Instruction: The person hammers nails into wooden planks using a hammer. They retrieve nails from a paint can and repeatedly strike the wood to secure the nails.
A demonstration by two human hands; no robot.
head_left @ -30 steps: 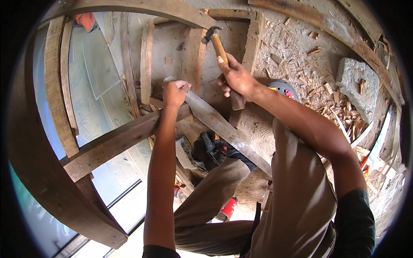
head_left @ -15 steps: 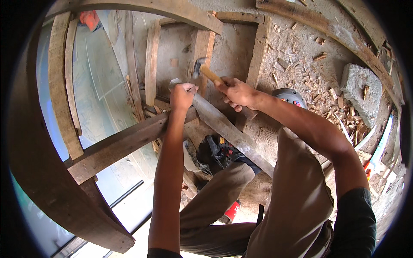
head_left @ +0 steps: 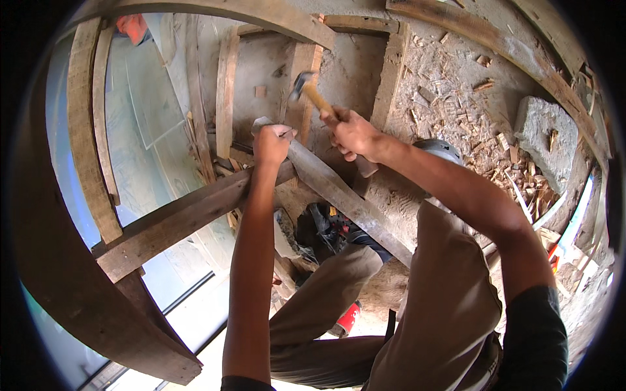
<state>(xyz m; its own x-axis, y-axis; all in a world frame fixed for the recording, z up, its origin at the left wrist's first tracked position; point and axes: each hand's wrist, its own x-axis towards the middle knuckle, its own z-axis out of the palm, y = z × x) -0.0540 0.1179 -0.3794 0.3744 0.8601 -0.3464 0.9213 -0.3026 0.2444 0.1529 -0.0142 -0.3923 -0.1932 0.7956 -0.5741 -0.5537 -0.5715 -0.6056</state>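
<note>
Right hand [head_left: 353, 135] wraps fingers round a hammer [head_left: 318, 100], raised since 0.5 s ago; left hand [head_left: 270, 143] pinches something tiny [head_left: 285, 134].

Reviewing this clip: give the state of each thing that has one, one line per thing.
Hammer: gripped, head apart from the plank.
Right hand: closed around the hammer's handle.
Left hand: fingers closed at the plank's upper end; anything pinched is too small to tell.
Plank: slanting.
Black plastic: crumpled.
Red can: partly hidden.
Concrete chunk: lying flat, wood chip on it.
Wood scraps: scattered.
</note>
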